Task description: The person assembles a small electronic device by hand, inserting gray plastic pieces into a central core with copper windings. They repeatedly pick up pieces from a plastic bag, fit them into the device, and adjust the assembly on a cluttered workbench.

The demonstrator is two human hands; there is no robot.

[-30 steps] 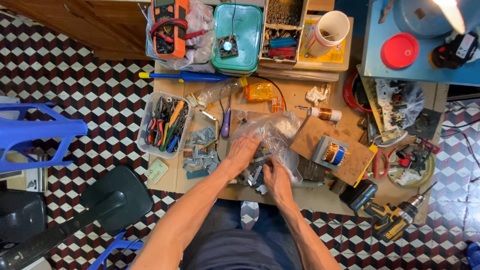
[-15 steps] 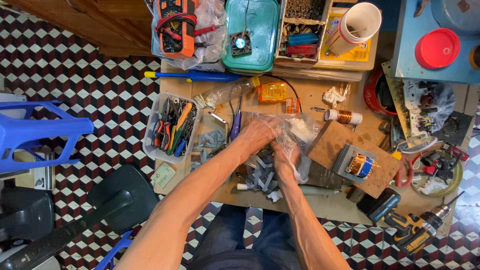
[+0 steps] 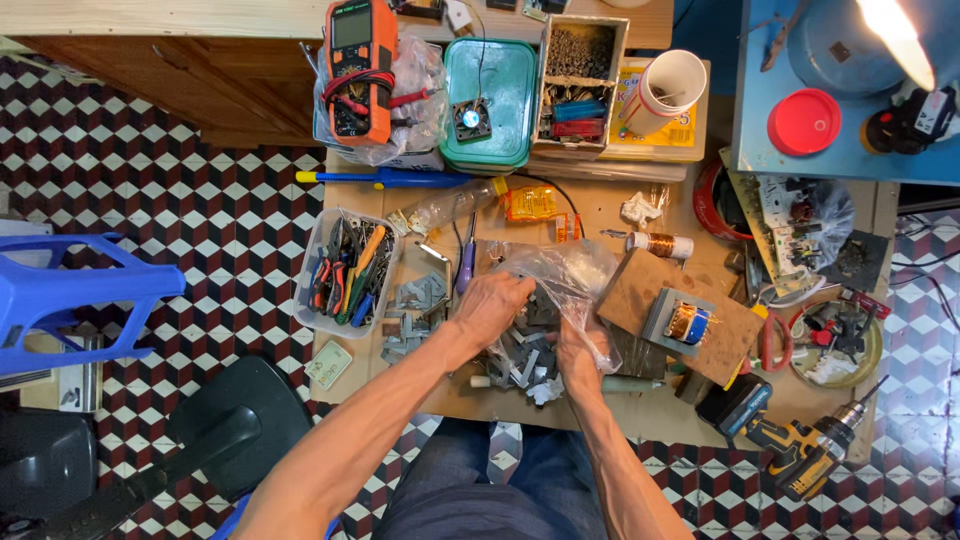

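Left hand (image 3: 490,303) fingers buried in plastic bag (image 3: 565,275) (grip unseen).

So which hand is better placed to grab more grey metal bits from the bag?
Probably the left hand: it sits at the clear plastic bag's mouth over the metal pieces, while the right hand grips the bag's side.

Around the plastic bag (image 3: 565,285): tool tray (image 3: 345,270) to its left, wooden block (image 3: 680,315) (coil on it) to its right, lidded box (image 3: 490,100) behind, metal pieces (image 3: 525,355) inside.
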